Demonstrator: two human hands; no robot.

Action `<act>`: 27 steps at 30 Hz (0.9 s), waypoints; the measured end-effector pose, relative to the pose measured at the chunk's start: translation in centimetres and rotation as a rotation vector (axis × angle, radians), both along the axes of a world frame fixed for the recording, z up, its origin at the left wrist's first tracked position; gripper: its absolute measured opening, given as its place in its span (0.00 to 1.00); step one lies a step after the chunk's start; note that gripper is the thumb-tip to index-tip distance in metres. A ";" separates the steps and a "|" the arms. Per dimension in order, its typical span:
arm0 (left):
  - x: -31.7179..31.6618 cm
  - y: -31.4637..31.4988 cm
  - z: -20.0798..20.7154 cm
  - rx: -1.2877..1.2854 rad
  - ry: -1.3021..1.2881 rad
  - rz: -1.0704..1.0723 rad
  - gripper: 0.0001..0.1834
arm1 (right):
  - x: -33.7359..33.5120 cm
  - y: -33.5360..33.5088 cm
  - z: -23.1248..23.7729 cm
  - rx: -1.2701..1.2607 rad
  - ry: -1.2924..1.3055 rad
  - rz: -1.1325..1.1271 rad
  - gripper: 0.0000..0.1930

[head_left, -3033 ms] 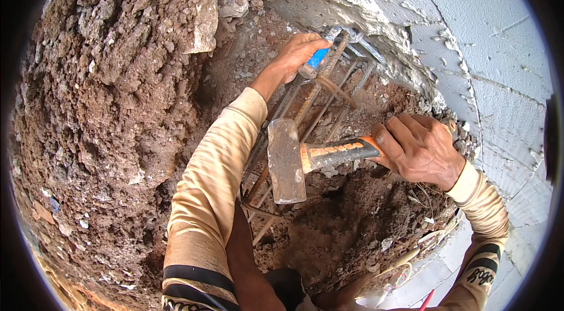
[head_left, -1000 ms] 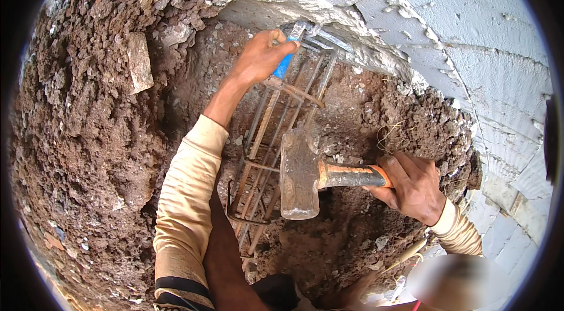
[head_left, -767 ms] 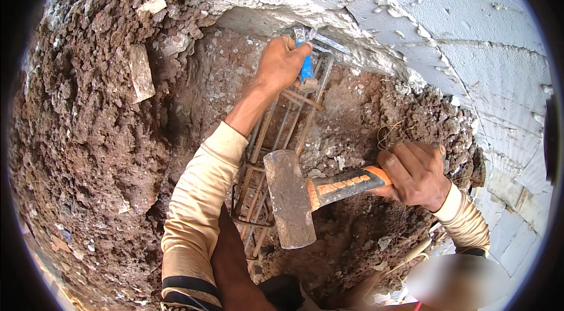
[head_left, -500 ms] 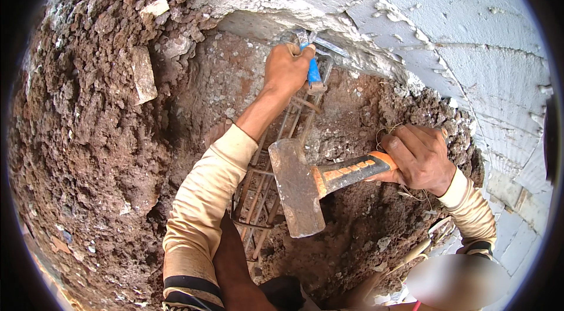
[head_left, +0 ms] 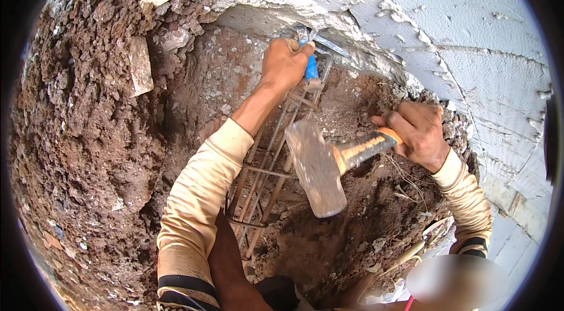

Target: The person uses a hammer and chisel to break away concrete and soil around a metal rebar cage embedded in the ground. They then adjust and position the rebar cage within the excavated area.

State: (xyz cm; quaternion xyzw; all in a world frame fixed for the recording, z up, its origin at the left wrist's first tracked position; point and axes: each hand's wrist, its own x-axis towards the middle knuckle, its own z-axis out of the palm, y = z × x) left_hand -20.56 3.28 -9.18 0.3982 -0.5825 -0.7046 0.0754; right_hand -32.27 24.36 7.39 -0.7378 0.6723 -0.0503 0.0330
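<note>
My left hand (head_left: 286,64) is closed around a chisel (head_left: 311,69) with a blue grip. The chisel's far end reaches the broken lower edge of the grey wall, where its tip is hard to make out. In my right hand (head_left: 418,135) is a club hammer (head_left: 317,170), held by its orange and black handle. The hammer's rusty, blocky head hangs slightly blurred over the pit, below and apart from the chisel. A long cage of rusty reinforcing bars (head_left: 258,185) runs beneath both tools toward the wall.
Rough brown soil (head_left: 88,135) banks up on the left, with pale stone pieces (head_left: 141,67) in it. The grey plastered wall (head_left: 470,11) curves across the upper right. Loose wire strands (head_left: 411,185) stick out below my right hand. A blurred patch covers the lower right.
The hammer has shifted up and to the right, its head now nearer the chisel. My right hand has risen slightly. My left hand and the chisel stay nearly in place.
</note>
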 end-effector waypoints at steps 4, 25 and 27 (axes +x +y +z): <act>-0.1 -0.1 0.4 0.048 -0.006 0.020 0.21 | -1.1 0.3 -0.8 0.080 0.071 -0.041 0.12; -0.7 -0.4 -1.3 0.055 -0.014 0.034 0.14 | 1.8 0.7 1.1 -0.006 -0.067 0.049 0.13; -1.3 0.2 0.0 0.103 0.021 0.006 0.15 | -0.7 0.7 -0.6 0.248 0.191 -0.320 0.08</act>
